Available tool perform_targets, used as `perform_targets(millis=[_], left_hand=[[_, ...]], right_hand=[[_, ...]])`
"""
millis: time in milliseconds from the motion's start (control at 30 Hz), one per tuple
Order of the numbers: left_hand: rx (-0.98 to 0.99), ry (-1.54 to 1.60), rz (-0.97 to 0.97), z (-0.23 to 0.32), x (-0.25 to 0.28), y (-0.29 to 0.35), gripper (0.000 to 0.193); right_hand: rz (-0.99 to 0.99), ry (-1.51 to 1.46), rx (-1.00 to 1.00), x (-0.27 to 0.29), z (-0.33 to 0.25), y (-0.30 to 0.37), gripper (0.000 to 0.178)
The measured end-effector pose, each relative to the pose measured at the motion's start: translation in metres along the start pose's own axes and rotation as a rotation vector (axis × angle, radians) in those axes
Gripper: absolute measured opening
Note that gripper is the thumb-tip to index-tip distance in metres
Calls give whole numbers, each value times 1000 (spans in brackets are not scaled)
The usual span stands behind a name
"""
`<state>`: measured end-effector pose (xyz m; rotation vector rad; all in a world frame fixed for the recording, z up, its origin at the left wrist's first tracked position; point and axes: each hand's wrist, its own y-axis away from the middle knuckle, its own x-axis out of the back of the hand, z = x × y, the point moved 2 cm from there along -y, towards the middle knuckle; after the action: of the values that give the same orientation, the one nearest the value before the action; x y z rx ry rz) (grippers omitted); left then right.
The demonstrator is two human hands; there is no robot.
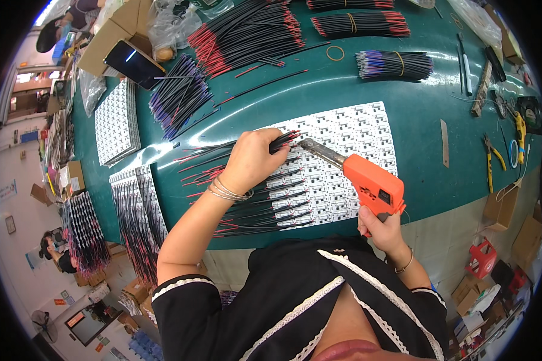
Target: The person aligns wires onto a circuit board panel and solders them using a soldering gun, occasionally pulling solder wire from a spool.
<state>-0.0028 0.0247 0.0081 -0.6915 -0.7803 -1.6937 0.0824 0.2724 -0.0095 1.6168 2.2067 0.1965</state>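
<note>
"Though I can't tell what the brown cardboard box (125,24), upper left, holds, what's in hand?"

"Left hand (254,157) clasps slim black red-tipped wires (283,142), mid-frame; right hand (382,230) grips an orange plastic soldering gun (372,180) over a white, black-patterned circuit-board panel (343,129)."

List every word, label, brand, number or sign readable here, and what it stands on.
None can be read clearly.
White circuit-board panel: printed marks, too small.
Orange soldering gun: dark markings, unreadable.
Phone: bright patch on screen, no readable text.
Wall sign: too small, blurred.
</note>
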Motion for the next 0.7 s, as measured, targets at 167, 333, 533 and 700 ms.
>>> perform_targets(millis=[167,333,533,700], left_hand=[[-11,-15,3,2,-1,-1,20],[-20,-42,25,3,-2,-1,19],[-6,-37,-52,3,0,-4,19],[-25,-19,-159,2,5,-10,19]], right_hand=[[-9,6,-13,1,-1,0,14],[10,-46,-39,3,2,3,19],[3,-102,-25,7,5,6,18],[-9,-89,-46,5,5,6,19]])
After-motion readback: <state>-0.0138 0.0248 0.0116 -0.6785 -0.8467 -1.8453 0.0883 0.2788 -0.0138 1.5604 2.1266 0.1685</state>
